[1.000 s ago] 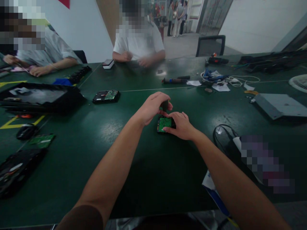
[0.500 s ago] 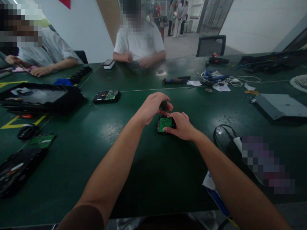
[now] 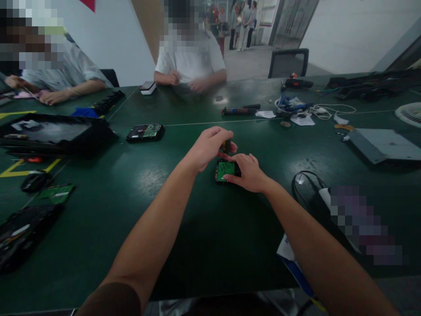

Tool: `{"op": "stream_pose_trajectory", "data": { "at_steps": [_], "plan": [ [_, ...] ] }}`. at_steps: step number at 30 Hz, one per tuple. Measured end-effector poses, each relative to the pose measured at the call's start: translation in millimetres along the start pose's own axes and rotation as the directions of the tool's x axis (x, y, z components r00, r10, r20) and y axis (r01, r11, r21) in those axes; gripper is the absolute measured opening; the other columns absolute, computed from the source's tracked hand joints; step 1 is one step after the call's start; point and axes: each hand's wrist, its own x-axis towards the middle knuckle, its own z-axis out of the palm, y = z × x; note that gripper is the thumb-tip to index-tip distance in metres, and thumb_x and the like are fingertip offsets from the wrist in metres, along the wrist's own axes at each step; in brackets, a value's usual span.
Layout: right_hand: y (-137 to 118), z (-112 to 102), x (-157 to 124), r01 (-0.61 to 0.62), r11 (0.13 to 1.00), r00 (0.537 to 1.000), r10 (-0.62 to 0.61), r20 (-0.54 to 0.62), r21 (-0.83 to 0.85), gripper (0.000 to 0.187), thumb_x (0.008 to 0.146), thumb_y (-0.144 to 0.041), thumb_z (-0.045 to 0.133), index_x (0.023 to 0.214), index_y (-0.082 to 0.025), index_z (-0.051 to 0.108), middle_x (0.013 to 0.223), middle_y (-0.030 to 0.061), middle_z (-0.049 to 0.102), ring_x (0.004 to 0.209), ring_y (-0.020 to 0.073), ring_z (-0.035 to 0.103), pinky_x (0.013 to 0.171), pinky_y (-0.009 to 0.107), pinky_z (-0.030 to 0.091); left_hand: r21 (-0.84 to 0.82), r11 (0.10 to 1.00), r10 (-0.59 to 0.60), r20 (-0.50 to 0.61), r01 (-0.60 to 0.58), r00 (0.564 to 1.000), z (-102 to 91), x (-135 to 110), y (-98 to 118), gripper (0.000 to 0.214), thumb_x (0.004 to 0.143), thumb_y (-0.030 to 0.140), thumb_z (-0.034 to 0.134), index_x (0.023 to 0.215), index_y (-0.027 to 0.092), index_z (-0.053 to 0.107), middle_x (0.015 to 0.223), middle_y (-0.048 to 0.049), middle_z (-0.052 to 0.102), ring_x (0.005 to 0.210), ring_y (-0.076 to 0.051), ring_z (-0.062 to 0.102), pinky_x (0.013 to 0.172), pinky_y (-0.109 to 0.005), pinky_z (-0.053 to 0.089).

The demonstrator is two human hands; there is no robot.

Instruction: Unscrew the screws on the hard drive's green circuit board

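Since prev. frame, dark handle (image 3: 227, 146) in L hand (image 3: 210, 145) seems turned a bit, yellow now showing; hands approx. same spot. L fingers curled round handle, tip hidden. R fingers span hard drive (image 3: 225, 170), thumb on its green board (image 3: 223, 166), R hand (image 3: 250, 172) steadying it flat on bench (image 3: 210, 245). Drive prob. dense for its size & stiff; board likely fragile, so best gripped by side edges. L wrist bent above drive; R hand low, palm down; both forearms reaching fwd.
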Motion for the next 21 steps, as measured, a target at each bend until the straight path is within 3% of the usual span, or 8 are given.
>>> {"op": "stream_pose_trajectory", "data": {
  "at_steps": [6,14,17,21],
  "plan": [
    [0.5,0.0,-0.2,0.000,1.000,1.000,0.000,-0.003,0.006,0.057,0.091,-0.064,0.066,0.130,-0.024,0.056,0.137,0.0137,0.063,0.132,0.0359,0.056,0.123,0.067,0.025,0.123,0.988,0.100,-0.037,-0.094,0.994,-2.5,2.0,-1.9,0.022,0.088,0.035,0.062,0.079,0.017,0.070,0.090,-0.0085,0.069,0.084,-0.018,0.066,0.060,-0.025,0.054],
    [-1.3,-1.3,-0.1,-0.010,1.000,1.000,0.010,0.000,-0.002,0.056,0.091,-0.064,0.067,0.128,-0.024,0.057,0.134,0.0129,0.063,0.130,0.0362,0.057,0.122,0.067,0.026,0.052,0.998,0.024,-0.074,-0.021,0.997,0.7,0.8,0.0,0.018,0.090,0.037,0.066,0.094,0.020,0.061,0.084,-0.0065,0.072,0.079,-0.020,0.070,0.060,-0.028,0.057],
    [-1.6,-1.1,0.0,-0.006,1.000,1.000,0.006,0.000,-0.003,0.056,0.091,-0.064,0.067,0.128,-0.023,0.056,0.136,0.0138,0.063,0.131,0.0363,0.056,0.122,0.067,0.025,0.053,0.998,0.051,-0.080,-0.047,0.995,1.5,1.2,-0.9,0.018,0.091,0.037,0.066,0.092,0.020,0.060,0.086,-0.0067,0.072,0.083,-0.020,0.070,0.063,-0.029,0.059],
    [-1.4,-0.7,-0.2,-0.008,1.000,1.000,0.008,0.000,0.005,0.055,0.091,-0.064,0.067,0.128,-0.024,0.056,0.136,0.0129,0.063,0.133,0.0357,0.055,0.123,0.066,0.024,0.170,0.980,0.121,-0.077,-0.107,0.990,-0.5,2.9,-1.5,0.019,0.091,0.036,0.065,0.083,0.019,0.066,0.092,-0.0066,0.070,0.086,-0.017,0.067,0.062,-0.023,0.056]
  ]
}}
